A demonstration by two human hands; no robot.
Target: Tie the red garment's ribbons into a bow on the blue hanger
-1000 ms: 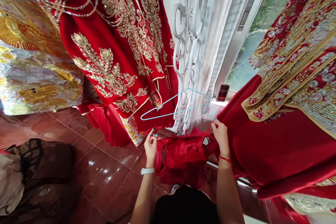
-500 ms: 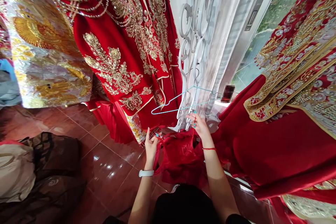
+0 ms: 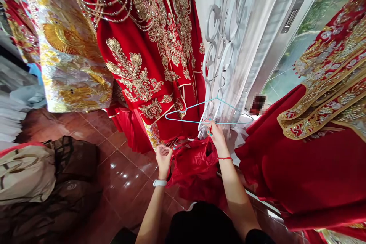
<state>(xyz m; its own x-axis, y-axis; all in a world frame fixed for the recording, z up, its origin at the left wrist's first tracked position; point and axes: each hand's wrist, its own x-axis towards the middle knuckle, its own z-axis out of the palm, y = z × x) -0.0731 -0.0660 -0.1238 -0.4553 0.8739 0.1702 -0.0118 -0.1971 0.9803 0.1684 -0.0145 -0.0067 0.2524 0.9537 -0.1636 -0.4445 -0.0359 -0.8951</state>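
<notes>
Left hand [image 3: 164, 156], lower centre of frame: fingertips drawn together, pinching the upper edge or strap of a thin red garment [image 3: 194, 166]. Pale watch [image 3: 159, 183] on that wrist.

Right hand [image 3: 215, 133], just right of centre: fingers part-curled, tips at the lower bar of a light-blue hanger [image 3: 217, 98]. A red strap appears to run up to this hand; cannot tell how firmly it is held, nor whether the fingers touch the hanger. Red cord [image 3: 225, 158] round the wrist.

Garment hangs loose below and between both hands, lower centre, bunched and creased. Hanger bare, just above it, hook up against white scrolled metalwork [image 3: 225, 32].

Upper centre-left: red jacket [image 3: 174, 45], gold embroidery, looped bead strands at the shoulder. Further left, a white-and-gold garment [image 3: 77, 57]. Right side: beaded red-and-gold jacket [image 3: 337, 95] over plain red cloth [image 3: 314, 171]. Window [image 3: 309, 42], upper right, greenery beyond.

Lower left: pale bag [image 3: 25, 171] beside a dark brown one [image 3: 77, 160], on glossy reddish floor tiles [image 3: 126, 175].
</notes>
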